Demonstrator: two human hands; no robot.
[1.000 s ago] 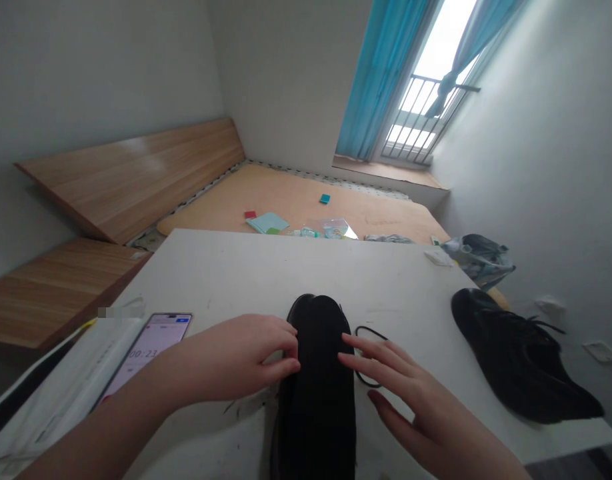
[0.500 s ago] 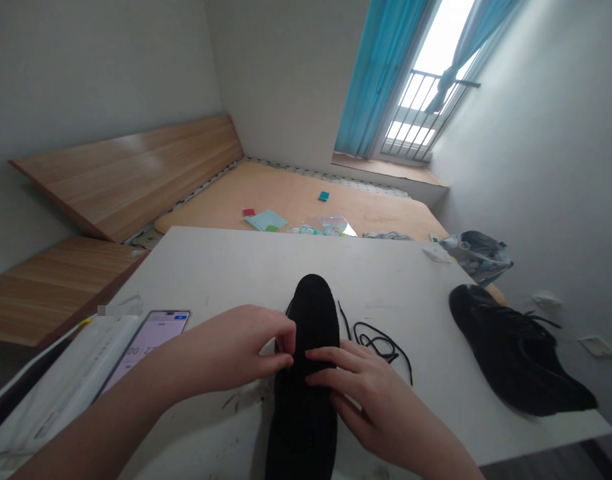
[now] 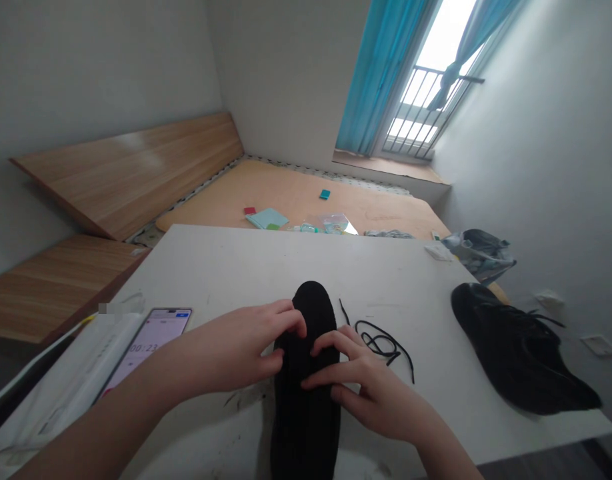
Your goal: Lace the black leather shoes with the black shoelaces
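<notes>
A black shoe (image 3: 309, 413) lies lengthwise in front of me, its rounded end pointing away and a long matte, insole-like surface facing up. My left hand (image 3: 259, 340) grips its left edge, thumb at the side and bent fingers over the top. From the right, my right hand (image 3: 353, 377) holds it with two fingers bent onto the upper surface and the thumb against the right side. The shoe's near end runs out of view. A loose black shoelace (image 3: 386, 340) lies coiled on the table just right of the shoe.
On the white table (image 3: 226, 267), another black shoe (image 3: 516, 353) with laces stands near the right edge. A phone (image 3: 153, 340) and a white package (image 3: 81, 373) lie at the left. Beyond is a bed (image 3: 286, 187) with small items; a plastic bag (image 3: 481, 253) sits at the far right.
The right hand has moved left onto the shoe, its fingers now bent over the top. The shoe's rounded end has shifted slightly, and more of the coiled lace shows.
</notes>
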